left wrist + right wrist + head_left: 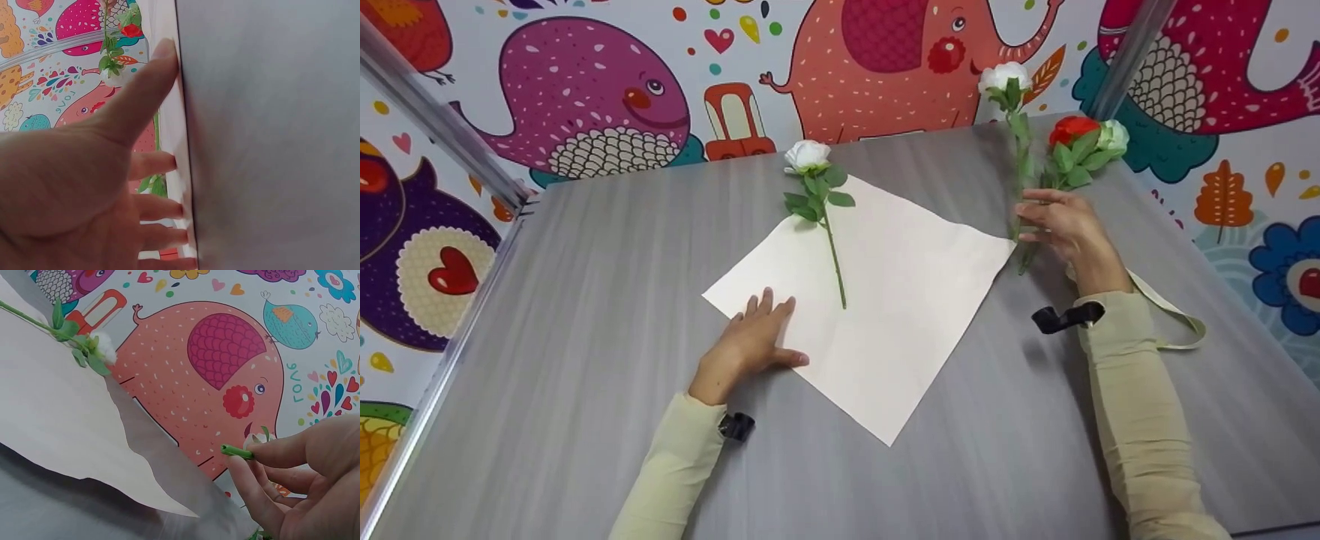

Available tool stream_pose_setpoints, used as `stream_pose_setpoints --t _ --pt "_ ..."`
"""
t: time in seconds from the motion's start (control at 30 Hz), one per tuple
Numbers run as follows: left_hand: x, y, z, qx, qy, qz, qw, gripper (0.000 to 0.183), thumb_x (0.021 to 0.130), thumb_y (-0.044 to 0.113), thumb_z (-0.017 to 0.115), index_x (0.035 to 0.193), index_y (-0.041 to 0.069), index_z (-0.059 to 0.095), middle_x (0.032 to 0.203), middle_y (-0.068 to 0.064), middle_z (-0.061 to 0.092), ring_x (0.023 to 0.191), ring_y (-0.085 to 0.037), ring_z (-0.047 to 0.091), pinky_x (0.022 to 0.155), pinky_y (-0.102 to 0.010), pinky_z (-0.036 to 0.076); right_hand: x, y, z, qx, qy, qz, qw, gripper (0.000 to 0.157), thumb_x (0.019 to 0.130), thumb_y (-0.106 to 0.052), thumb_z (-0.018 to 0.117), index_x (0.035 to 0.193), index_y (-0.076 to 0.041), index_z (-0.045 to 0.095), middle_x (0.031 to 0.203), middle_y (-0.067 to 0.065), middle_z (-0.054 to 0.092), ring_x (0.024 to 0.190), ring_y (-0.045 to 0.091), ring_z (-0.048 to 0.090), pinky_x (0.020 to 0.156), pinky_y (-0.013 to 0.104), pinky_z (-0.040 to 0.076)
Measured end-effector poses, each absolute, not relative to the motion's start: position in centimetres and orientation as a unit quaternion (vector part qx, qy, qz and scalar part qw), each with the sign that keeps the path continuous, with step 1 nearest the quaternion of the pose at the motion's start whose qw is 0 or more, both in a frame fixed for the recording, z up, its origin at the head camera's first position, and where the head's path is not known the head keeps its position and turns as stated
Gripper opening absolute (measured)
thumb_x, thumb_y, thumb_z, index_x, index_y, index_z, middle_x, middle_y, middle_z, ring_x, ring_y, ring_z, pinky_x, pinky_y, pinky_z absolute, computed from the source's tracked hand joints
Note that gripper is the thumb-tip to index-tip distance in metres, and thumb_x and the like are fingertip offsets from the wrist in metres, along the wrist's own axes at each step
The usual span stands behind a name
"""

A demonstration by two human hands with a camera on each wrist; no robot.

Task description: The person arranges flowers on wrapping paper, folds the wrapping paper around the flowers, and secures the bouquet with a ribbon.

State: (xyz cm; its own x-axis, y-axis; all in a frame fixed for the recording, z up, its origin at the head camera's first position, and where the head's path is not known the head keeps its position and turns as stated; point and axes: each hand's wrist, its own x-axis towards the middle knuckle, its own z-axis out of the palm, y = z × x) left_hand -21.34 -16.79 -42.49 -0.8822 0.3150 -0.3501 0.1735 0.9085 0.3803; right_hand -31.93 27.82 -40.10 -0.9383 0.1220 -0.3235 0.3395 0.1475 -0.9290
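My right hand [1061,225] pinches the green stem [239,451] of a white rose [1006,79], raised over the right corner of a cream paper sheet [915,300]. Its cut stem end points toward the right wrist camera. Fingers spread, my left hand [754,337] presses on the sheet's lower left edge, the thumb [143,84] lying along that edge. A second white rose [808,157] lies on the sheet, its bloom past the upper edge and its stem [835,262] toward the middle.
A red rose [1072,131] and a pale green-white rose [1112,139] lie at the back right of the grey table [585,337]. Beside the right forearm a cream ribbon [1185,319] curls on the table. Printed cartoon walls [600,90] and metal posts [442,112] border the table.
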Motion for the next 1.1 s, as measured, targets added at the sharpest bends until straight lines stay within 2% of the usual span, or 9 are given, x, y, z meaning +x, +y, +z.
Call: stream_pose_setpoints --t 0.1,0.17,0.3,0.77,1.1 --pt "-21.3 -16.8 -42.5 0.128 0.955 0.171 0.207 0.094 0.088 0.04 0.076 0.159 0.006 0.025 0.165 -0.031 0.006 0.153 -0.051 0.006 0.121 -0.065 0.014 -31.8 27.2 -40.2 0.142 0.758 -0.632 0.078 0.055 0.099 -0.022 0.063 0.148 -0.005 0.045 0.093 -0.015 0.066 0.093 0.009 0.063 0.074 0.021 0.058" --pt "-21.3 -16.8 -42.5 0.129 0.955 0.171 0.205 0.094 0.087 0.04 0.076 0.158 0.005 0.025 0.164 -0.031 0.006 0.152 -0.052 0.007 0.121 -0.066 0.015 -31.7 26.8 -40.2 0.13 0.76 -0.633 0.072 0.054 0.099 -0.02 0.063 0.146 -0.002 0.045 0.092 -0.014 0.067 0.091 0.008 0.064 0.072 0.022 0.059" --pt "-21.3 -16.8 -42.5 0.13 0.955 0.171 0.205 0.093 0.087 0.04 0.076 0.158 0.005 0.027 0.164 -0.032 0.008 0.152 -0.052 0.008 0.121 -0.066 0.016 -31.4 26.2 -40.1 0.113 0.756 -0.641 0.069 0.053 0.098 -0.018 0.063 0.145 0.001 0.046 0.093 -0.01 0.068 0.086 0.008 0.066 0.07 0.023 0.06" --pt "-21.3 -16.7 -42.7 0.13 0.955 0.172 0.203 0.092 0.088 0.037 0.076 0.158 0.004 0.027 0.164 -0.032 0.008 0.152 -0.052 0.008 0.121 -0.065 0.015 -31.1 23.0 -39.9 0.093 0.79 -0.603 0.054 0.047 0.099 -0.015 0.06 0.142 0.001 0.05 0.109 0.004 0.067 0.089 0.011 0.068 0.067 0.024 0.06" --pt "-21.3 -16.5 -42.6 0.123 0.956 0.167 0.209 0.093 0.087 0.038 0.077 0.158 0.005 0.026 0.165 -0.031 0.006 0.153 -0.05 0.006 0.122 -0.064 0.015 -31.0 19.7 -39.6 0.069 0.776 -0.624 0.056 0.046 0.097 -0.01 0.062 0.14 0.003 0.052 0.101 0.001 0.061 0.079 0.005 0.066 0.062 0.023 0.059"
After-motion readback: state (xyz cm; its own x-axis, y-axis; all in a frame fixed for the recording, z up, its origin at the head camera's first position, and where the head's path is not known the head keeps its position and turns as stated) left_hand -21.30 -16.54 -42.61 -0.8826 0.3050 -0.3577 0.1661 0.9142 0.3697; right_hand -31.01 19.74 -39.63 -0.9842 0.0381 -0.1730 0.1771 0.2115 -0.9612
